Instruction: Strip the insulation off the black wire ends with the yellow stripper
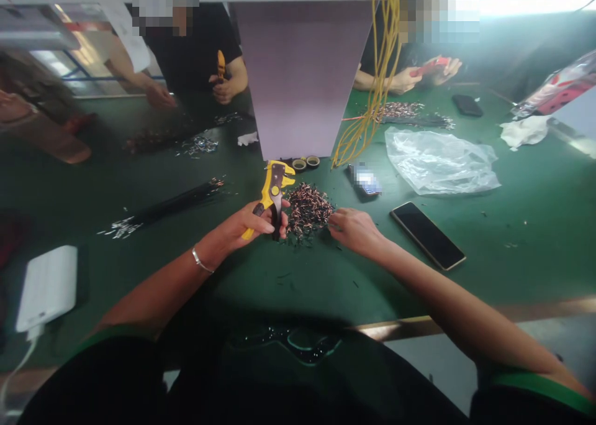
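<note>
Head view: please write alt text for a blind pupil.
A left hand holds a yellow tool beside a pile of copper-coloured bits on a green table; the right hand is at the pile's right edge. Black wires lie left, a phone right.

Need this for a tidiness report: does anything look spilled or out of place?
Slightly: a few dark scraps lie strewn on the green table nearer the wearer, apart from the copper-and-black pile by the right hand, so they look strayed. Nothing appears clearly damaged.
</note>
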A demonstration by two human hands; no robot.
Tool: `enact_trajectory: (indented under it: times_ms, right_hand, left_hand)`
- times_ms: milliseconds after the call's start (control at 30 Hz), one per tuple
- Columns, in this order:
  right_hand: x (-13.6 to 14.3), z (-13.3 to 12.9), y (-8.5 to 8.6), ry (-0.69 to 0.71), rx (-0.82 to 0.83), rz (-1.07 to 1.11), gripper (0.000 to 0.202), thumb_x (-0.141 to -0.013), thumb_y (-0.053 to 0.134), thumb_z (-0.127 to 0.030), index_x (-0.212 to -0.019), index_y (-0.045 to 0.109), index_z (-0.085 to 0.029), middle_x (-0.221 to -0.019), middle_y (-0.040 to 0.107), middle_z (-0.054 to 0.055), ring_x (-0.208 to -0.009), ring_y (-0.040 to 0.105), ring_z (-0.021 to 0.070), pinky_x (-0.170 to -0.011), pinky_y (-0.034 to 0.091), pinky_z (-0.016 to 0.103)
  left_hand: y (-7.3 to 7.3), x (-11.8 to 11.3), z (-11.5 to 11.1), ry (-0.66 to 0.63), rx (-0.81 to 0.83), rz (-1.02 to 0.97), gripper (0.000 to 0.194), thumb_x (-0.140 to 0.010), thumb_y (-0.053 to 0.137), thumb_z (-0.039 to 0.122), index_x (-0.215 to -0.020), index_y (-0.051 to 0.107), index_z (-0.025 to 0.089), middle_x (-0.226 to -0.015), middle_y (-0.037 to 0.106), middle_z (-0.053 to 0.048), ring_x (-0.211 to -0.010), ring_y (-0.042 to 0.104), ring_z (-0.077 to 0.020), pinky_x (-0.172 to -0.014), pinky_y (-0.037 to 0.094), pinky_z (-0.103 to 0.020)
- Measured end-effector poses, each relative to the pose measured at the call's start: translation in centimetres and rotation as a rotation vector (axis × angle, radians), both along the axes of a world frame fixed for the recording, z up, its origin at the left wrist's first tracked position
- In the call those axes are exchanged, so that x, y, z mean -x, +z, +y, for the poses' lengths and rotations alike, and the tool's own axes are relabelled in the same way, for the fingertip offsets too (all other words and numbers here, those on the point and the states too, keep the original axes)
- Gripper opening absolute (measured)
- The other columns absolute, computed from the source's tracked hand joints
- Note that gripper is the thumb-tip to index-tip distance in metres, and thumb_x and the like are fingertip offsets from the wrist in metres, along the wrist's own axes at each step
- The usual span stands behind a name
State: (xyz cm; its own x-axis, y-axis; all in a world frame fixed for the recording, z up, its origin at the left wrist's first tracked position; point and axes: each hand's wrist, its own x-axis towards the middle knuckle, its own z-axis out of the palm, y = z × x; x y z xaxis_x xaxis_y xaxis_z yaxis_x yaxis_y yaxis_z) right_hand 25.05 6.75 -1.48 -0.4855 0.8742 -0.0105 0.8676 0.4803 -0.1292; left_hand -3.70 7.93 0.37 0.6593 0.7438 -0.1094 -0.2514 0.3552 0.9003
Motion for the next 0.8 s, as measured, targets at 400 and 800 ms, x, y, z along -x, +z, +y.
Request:
enact_trajectory:
  times_ms: [400, 800]
  right_hand:
    - [1.2, 1.0, 0.1, -0.041, 0.018, -0.024, 0.015, -0.081, 0.050, -0.016, -0.082, 0.066, -0.016, -0.088, 0.071, 0.009, -0.071, 0.060, 0.0185, -0.058, 0.026, 0.031]
    - [2.5, 1.3, -0.5, -0.111, 0.007, -0.042, 0.016, -0.084, 0.050, -0.020, -0.084, 0.066, -0.017, -0.091, 0.071, 0.010, -0.073, 0.059, 0.0192, -0.058, 0.021, 0.033]
  left_hand:
    - [0.5, 0.0, -0.3, 0.009, 0.026, 0.004, 0.060, -0.058, 0.065, 0.009, -0.117, 0.059, 0.015, -0.088, 0.069, -0.006, -0.078, 0.065, -0.0214, -0.076, 0.053, -0.040]
    - [0.0, 0.2, 0.0, 0.021, 0.014, 0.006, 0.060, -0.059, 0.065, 0.008, -0.119, 0.058, 0.013, -0.090, 0.069, -0.006, -0.079, 0.065, -0.0211, -0.080, 0.053, -0.043]
